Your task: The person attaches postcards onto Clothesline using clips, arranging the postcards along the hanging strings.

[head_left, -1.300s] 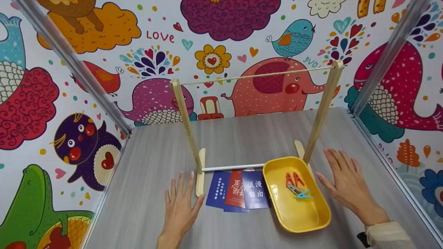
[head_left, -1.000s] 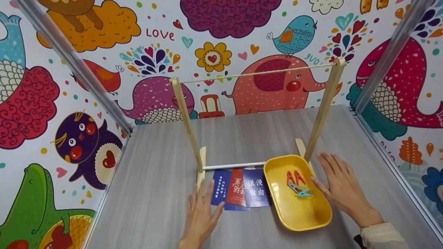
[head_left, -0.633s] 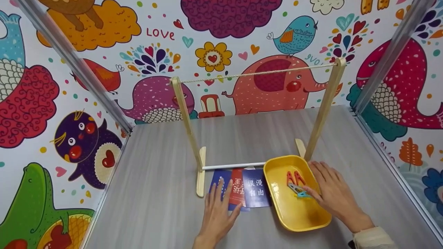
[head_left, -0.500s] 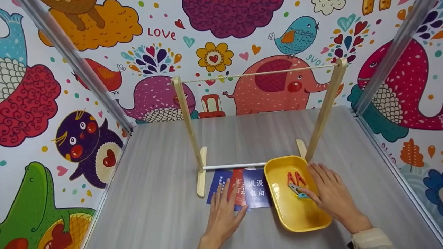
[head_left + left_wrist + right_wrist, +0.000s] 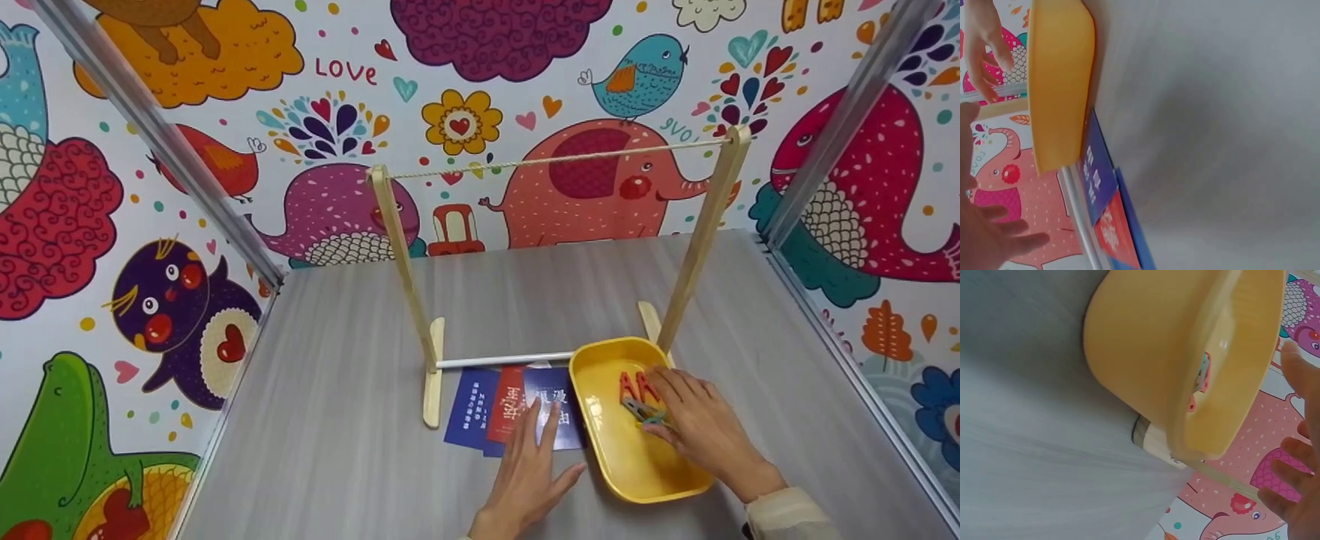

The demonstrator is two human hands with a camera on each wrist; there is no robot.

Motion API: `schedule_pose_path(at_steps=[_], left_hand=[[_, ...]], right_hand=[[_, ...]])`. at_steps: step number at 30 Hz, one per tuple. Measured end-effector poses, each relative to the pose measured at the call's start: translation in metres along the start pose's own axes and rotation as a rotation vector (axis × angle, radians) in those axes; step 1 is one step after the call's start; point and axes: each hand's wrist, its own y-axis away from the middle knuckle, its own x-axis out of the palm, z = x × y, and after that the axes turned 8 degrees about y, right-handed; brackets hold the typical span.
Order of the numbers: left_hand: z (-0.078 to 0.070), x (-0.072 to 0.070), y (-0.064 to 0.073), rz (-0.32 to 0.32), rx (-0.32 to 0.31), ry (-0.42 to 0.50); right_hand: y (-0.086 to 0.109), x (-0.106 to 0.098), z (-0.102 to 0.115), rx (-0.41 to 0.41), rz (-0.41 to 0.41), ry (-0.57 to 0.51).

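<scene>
My left hand (image 5: 525,480) is over several overlapping cards, its fingers extended above the right-hand blue card (image 5: 571,394). Beside that lie a red card (image 5: 504,409) and another blue card (image 5: 466,412). My right hand (image 5: 709,424) reaches over the right rim of a yellow plastic basin (image 5: 630,469), fingers loosely bent and apart in the right wrist view. Inside the basin are red clothespins (image 5: 627,386), a grey clothespin (image 5: 637,409) and a teal one (image 5: 654,417), partly covered by the right hand. Neither hand visibly holds anything.
Behind the cards stands a wooden frame with a left post (image 5: 403,274), a right post (image 5: 701,247), a rope (image 5: 555,160) strung between their tops and a white rod (image 5: 502,361) low down. Printed walls (image 5: 405,45) border the grey table (image 5: 337,390).
My left hand has moved right, from beside the frame's left foot to over the cards. My right hand has come left from the table to above the clothespins in the basin.
</scene>
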Motion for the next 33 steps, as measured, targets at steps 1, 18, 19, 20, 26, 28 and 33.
schedule_pose_path(at_steps=[1, 18, 19, 20, 26, 28, 33], left_hand=[[-0.001, 0.002, -0.001, 0.019, -0.008, 0.015], [-0.003, 0.037, -0.011, 0.175, -0.042, 0.111], [-0.003, 0.039, -0.011, 0.181, -0.040, 0.119], [-0.003, 0.040, -0.011, 0.190, -0.045, 0.132], [-0.007, 0.048, -0.015, 0.259, -0.143, 0.302], [-0.009, 0.050, -0.016, 0.269, -0.166, 0.353], [-0.011, 0.056, -0.018, 0.279, -0.219, 0.470]], right_hand=[[0.000, 0.001, -0.001, -0.005, 0.003, 0.002], [0.001, 0.024, -0.005, -0.071, 0.027, 0.082], [0.001, 0.026, -0.006, -0.081, 0.020, 0.080], [0.002, 0.026, -0.006, -0.093, 0.009, 0.081], [0.002, 0.032, -0.007, -0.160, -0.012, 0.094], [0.002, 0.034, -0.007, -0.172, 0.002, 0.099], [0.000, 0.038, -0.009, -0.221, 0.013, 0.164]])
